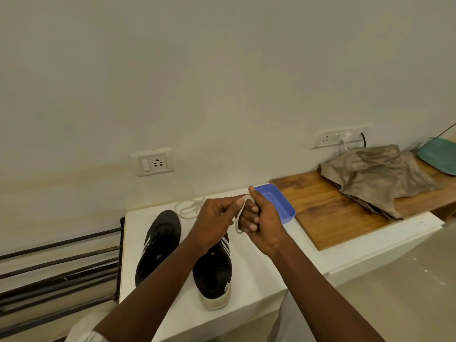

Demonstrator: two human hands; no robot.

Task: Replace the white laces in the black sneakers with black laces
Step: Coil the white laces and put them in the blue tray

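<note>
1. Holding white lace (238, 219) looped over right hand (265, 218), fingers curled on it; left hand (214, 218) pinches its upper end from 9 o'clock.
2. Loop runs 12-to-6; blue tray (287, 214) at 1 o'clock, black sneakers (158, 245) at 7.

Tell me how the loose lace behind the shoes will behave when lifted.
Probably floppy: the lace lies in slack loops on the table. Likely very light, being thin. It should dangle, not hold shape.
</note>
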